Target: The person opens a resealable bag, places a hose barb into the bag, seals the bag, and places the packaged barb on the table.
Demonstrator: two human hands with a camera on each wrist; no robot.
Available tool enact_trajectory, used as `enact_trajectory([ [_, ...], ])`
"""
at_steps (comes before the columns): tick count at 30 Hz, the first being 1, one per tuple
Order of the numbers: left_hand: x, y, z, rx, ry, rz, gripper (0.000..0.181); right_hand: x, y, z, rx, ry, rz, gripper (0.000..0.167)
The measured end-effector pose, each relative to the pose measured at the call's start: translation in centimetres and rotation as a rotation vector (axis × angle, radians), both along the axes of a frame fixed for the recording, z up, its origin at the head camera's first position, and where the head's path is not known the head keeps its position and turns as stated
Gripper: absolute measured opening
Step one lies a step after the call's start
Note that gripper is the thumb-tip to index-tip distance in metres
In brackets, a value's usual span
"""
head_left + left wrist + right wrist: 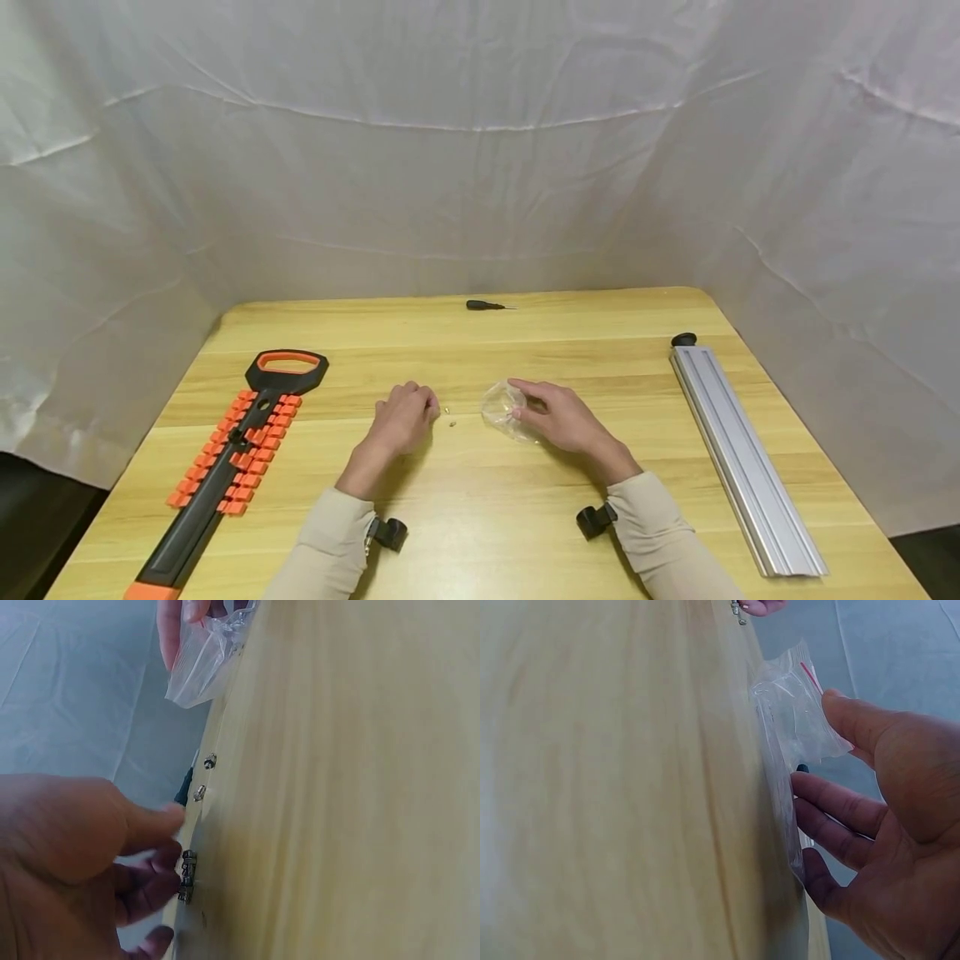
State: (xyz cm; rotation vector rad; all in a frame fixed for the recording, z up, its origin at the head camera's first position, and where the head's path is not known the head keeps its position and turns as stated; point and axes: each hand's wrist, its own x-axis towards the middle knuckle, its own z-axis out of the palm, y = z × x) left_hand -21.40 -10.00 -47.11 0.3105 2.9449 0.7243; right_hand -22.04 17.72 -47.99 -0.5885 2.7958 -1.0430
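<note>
Beige sleeves reach over the tabletop; metal fittings already lie out near the clear bag, but the work seems unfinished. The right grip pinches that bag; the left grip bends beside fittings, any hold impossible to tell.

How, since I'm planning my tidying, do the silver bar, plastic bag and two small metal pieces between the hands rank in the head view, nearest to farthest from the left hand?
1. Small metal pieces: just right of the left hand.
2. Plastic bag: farther right, at the right hand.
3. Silver bar: far right.
</note>
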Motion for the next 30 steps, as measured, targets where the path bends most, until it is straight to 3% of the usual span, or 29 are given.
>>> enact_trajectory([
  [10,-0.2,2.0,0.4,0.189,0.15,-0.1,0.013,0.1,0.0,0.2,-0.011,-0.019,-0.018,0.05],
  [21,-0.2,4.4,0.7,0.176,0.206,-0.141,0.01,0.1,-0.1,-0.1,-0.013,-0.014,-0.019,0.051],
  [30,-0.4,5.9,0.5,0.168,0.197,-0.183,0.011,0.2,-0.2,0.2,-0.012,-0.007,-0.013,0.051],
])
